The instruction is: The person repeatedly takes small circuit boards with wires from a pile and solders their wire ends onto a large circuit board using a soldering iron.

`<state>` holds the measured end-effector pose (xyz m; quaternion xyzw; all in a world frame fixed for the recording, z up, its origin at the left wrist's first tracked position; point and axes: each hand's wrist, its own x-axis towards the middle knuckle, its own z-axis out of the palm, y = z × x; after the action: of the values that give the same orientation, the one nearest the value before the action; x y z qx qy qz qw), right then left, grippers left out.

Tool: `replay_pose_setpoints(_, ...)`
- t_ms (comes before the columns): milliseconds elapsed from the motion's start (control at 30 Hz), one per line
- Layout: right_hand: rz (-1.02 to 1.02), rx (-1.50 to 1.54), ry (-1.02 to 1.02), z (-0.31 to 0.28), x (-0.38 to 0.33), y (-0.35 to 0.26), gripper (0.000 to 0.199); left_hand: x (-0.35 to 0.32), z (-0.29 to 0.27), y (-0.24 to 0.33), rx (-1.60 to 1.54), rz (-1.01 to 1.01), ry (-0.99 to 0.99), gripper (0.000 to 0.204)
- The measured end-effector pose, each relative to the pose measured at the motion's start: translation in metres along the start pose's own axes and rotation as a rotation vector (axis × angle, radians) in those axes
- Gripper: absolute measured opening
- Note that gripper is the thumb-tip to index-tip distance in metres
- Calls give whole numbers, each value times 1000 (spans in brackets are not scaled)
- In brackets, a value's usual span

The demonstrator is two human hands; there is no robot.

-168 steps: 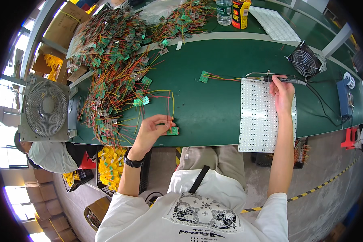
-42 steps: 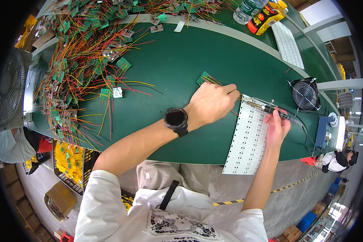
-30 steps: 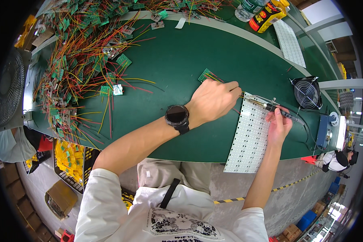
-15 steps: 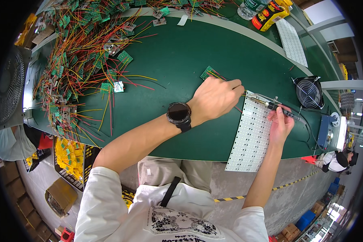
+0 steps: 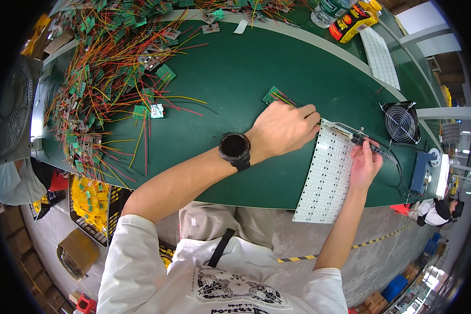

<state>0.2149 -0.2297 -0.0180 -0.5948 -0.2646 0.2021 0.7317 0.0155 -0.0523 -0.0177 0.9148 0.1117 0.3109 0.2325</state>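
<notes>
My left hand (image 5: 287,127), with a black watch on its wrist, is closed around the wires of a small green circuit board (image 5: 272,94). The board sticks out beyond my knuckles, red and yellow wires running back under the hand. In my right hand (image 5: 367,163) is a soldering iron (image 5: 370,146), its metal tip pointing left toward my left fingertips. Both hands meet at the top edge of a white perforated panel (image 5: 324,175) that overhangs the table's front edge. My left fingertips and the wire ends there are too small to make out.
Wired circuit boards (image 5: 133,78) are heaped along the left of the green table (image 5: 220,68). A small fan (image 5: 401,122) and a blue soldering station (image 5: 420,172) stand at right. Bottles (image 5: 353,22) are at the back. A crate of yellow parts (image 5: 91,204) sits below left.
The circuit board and my left hand have shifted very slightly to the right. My right hand keeps the soldering iron in nearly the same place.
</notes>
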Motion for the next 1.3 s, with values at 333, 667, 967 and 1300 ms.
replay_pose_setpoints(333,18,8,-13,-5,1,3,17,-5,1,-3,17,244,6,10)
replay_pose_setpoints(667,13,7,-15,-6,0,3,18,-2,0,-5,39,207,78,15)
replay_pose_setpoints(967,-2,-12,-41,-5,-1,1,18,-1,3,-8,41,150,56,10)
replay_pose_setpoints(1300,14,-45,-65,-8,-1,3,19,-1,6,-9,17,145,62,8)
